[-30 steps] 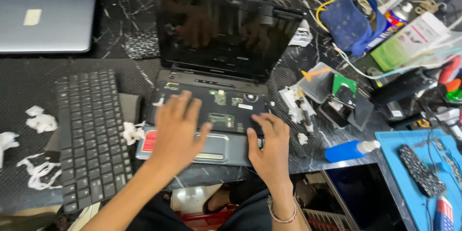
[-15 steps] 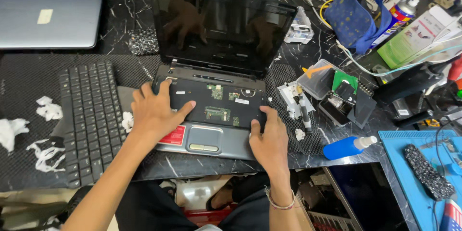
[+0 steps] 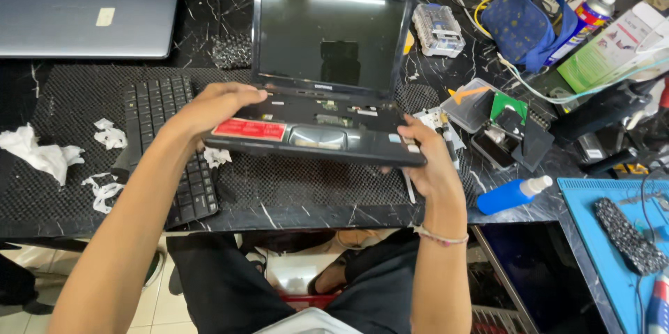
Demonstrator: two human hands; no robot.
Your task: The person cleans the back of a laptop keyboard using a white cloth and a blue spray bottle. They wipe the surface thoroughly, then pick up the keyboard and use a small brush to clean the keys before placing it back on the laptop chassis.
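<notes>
Black marbled surface (image 3: 313, 212) under a dark mesh mat, cluttered all round. Left hand (image 3: 212, 107) clamped over the near-left corner of an open black laptop (image 3: 324, 83), fingers (image 3: 244, 94) curled onto the bare keyboard bay beside a red sticker (image 3: 251, 129). Right hand (image 3: 432, 156) closed on the near-right corner, thumb on top, the other fingers hidden beneath. Front edge of the laptop held up off the mat, screen dark and upright. Just left of the left fingers: a loose black keyboard (image 3: 171, 146) flat on the mat, scraps of white tissue (image 3: 42, 153) farther out. Just right of the right fingers: an open small-parts case (image 3: 498, 121), then a blue bottle (image 3: 512, 195) lying on its side. Beyond, far left: a closed grey laptop (image 3: 83, 6). Far right: a blue mat (image 3: 613, 236) and a blue cloth bag (image 3: 526, 20).
</notes>
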